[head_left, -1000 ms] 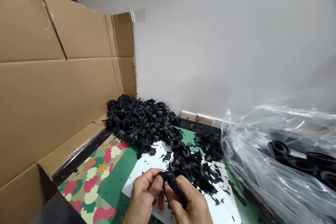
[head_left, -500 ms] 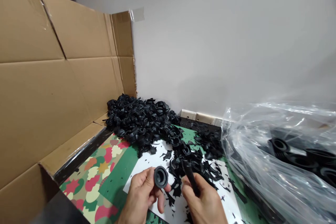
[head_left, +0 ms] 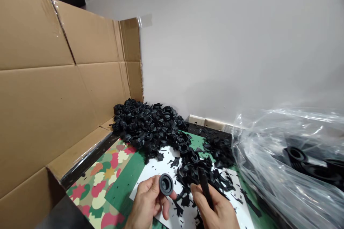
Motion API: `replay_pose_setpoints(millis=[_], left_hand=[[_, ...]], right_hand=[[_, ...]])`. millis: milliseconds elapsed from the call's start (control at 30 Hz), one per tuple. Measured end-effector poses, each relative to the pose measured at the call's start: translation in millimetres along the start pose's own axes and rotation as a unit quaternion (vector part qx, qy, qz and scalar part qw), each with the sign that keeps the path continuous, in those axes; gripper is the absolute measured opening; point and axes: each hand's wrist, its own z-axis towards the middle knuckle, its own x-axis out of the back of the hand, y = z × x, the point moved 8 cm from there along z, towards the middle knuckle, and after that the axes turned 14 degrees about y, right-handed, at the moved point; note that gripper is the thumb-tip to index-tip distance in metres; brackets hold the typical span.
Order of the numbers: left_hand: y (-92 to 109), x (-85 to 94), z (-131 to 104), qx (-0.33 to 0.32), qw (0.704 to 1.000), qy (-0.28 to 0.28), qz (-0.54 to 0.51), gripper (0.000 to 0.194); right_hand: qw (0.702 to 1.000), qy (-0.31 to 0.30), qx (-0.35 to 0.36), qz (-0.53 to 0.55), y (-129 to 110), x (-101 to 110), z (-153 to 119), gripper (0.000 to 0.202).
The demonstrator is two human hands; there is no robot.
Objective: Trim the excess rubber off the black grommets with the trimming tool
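My left hand (head_left: 147, 204) holds a small black round plastic part (head_left: 166, 184) by its rim, its hollow side facing me. To its right, my right hand (head_left: 216, 211) grips a slim black tool (head_left: 204, 186) that points up and away. Both hands hover low over a white sheet (head_left: 153, 172) strewn with black trimmings. A large heap of the same black parts (head_left: 146, 128) lies behind, against the cardboard and the wall. A smaller heap of black scraps (head_left: 204, 166) sits just beyond the tool.
A tall cardboard wall (head_left: 53, 89) closes off the left side. A clear plastic bag (head_left: 290, 164) with more black parts fills the right. A patterned green, red and cream mat (head_left: 107, 179) covers the table under the sheet. A pale grey wall stands behind.
My hands have come apart: the part and the tool were together a second ago, and the right hand with the tool has moved right. The left hand has turned the part's hollow towards me.
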Motion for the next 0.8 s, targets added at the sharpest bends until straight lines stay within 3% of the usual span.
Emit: replay_pose_setpoints(millis=[267,533,800], left_hand=[[-1,-1.3,-1,0.008,1.000,-0.004,-0.006,0.045],[2,-1.0,-3,0.001,1.000,-0.005,-0.009,0.043],[0,3.1,-1,0.012,1.000,0.019,0.017,0.047]], right_hand=[[0.998,0.050,-0.009,0.021,12,4,4,0.030],[1.000,0.028,0.005,0.004,0,5,1,0.031],[0.998,0.015,-0.029,0.059,17,0,1,0.040]])
